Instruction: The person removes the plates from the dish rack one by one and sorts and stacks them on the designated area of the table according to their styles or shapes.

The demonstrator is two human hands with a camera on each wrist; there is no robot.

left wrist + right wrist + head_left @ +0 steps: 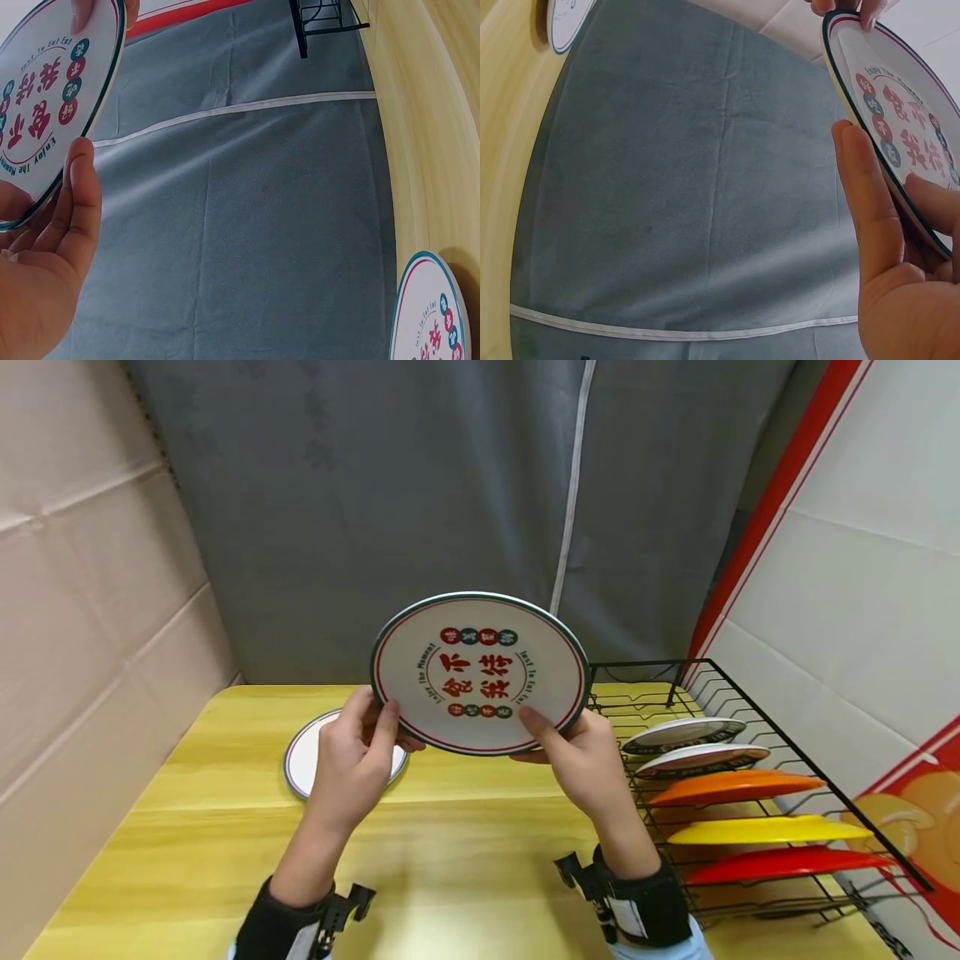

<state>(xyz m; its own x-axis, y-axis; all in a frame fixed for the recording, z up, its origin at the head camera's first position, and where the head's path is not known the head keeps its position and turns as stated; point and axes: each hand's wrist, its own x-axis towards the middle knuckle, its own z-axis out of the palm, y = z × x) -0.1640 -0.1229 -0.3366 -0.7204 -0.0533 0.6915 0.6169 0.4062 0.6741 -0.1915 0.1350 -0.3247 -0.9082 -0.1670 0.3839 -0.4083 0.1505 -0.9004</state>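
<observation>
A round white plate [480,672] with a green rim, a red ring and red printed characters is held up above the table, its printed face tilted toward me. My left hand [356,747] pinches its lower left edge, thumb on the face and fingers behind. On the lower right edge my right hand [581,756] grips it the same way. Below and behind the left hand, a second white plate [302,764] lies on the table, partly hidden by that hand. Its similar print shows in the left wrist view, where this second plate [424,315] is cut off at the corner.
To the right stands a black wire dish rack [810,760]. In it lean two white plates, an orange plate [735,787], a yellow plate [768,831] and a red plate [787,865]. A grey curtain [390,527] hangs behind the wooden table [450,860].
</observation>
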